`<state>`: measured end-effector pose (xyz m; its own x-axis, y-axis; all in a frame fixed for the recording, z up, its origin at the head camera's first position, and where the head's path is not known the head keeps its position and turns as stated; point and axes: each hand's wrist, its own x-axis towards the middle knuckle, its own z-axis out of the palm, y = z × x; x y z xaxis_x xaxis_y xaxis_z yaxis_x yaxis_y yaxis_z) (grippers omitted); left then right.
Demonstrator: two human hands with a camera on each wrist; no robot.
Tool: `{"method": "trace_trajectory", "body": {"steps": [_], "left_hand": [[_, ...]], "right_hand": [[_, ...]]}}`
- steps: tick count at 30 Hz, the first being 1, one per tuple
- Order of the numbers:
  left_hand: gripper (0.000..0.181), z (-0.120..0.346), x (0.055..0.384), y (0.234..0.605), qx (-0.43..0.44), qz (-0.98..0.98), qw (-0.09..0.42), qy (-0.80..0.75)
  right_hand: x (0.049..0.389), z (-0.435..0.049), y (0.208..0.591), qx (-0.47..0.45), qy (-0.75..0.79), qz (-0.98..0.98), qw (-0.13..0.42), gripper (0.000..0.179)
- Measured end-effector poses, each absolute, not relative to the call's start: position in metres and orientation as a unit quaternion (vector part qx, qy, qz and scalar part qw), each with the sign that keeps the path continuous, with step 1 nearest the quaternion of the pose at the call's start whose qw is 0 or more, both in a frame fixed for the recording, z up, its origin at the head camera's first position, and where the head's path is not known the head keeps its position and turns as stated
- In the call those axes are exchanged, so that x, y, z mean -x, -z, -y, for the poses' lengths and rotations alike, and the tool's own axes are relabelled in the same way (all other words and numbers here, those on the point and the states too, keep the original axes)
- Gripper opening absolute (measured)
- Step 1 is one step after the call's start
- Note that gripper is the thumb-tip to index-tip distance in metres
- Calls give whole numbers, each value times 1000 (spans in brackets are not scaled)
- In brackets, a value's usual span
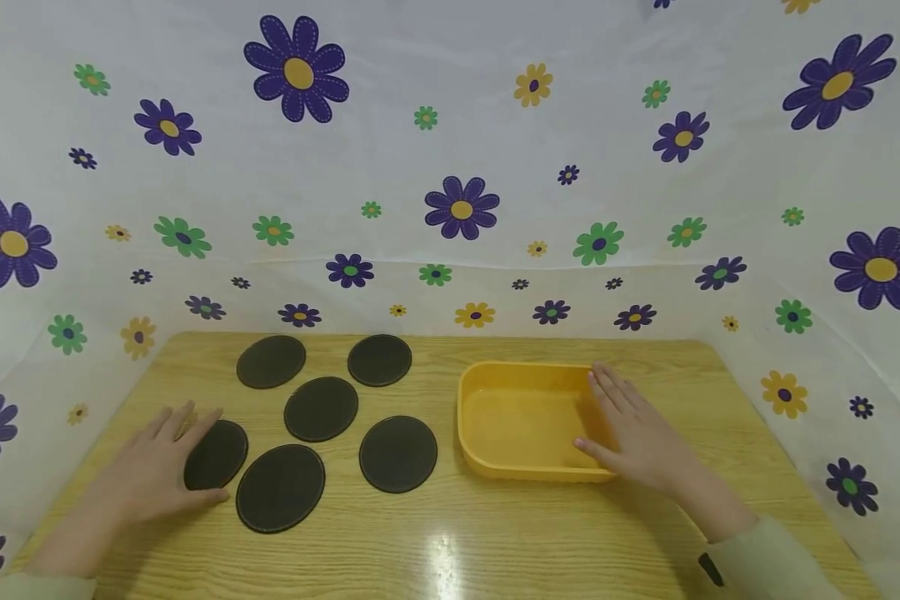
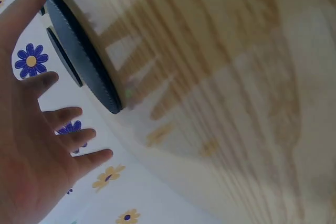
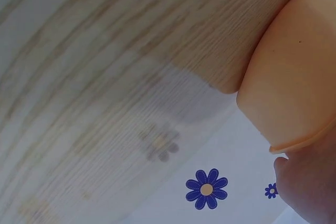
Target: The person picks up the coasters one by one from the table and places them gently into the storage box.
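Observation:
My left hand (image 1: 153, 475) hovers at the leftmost black round coaster (image 1: 217, 454), its fingers spread and its thumb stretched toward the coaster's near edge. In the left wrist view, the straight fingers stand apart from the coaster (image 2: 84, 53), with their shadow on the wood. My right hand (image 1: 641, 442) lies over the right end of a yellow plastic tub (image 1: 525, 425). Its fingers are extended along the rim and the thumb points over the inside. The right wrist view has the tub's outer wall (image 3: 294, 66) with part of the hand (image 3: 307, 182) at the rim.
Several more black coasters lie flat and apart, including a near one (image 1: 281, 488), a middle one (image 1: 321, 408) and one close to the tub (image 1: 398, 454). The wooden table (image 1: 450, 533) is enclosed at back and sides by a white flowered cloth (image 1: 390, 150).

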<state>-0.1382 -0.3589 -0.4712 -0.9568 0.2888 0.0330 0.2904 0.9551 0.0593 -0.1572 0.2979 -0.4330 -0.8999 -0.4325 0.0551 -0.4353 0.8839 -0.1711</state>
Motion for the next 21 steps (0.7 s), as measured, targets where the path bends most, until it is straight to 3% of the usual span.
{"method": "trace_trajectory", "body": {"steps": [21], "left_hand": [[94,358,151,479,182,981,25,63]], "right_hand": [[165,-297,438,-211,-85,974,-10,102]]}}
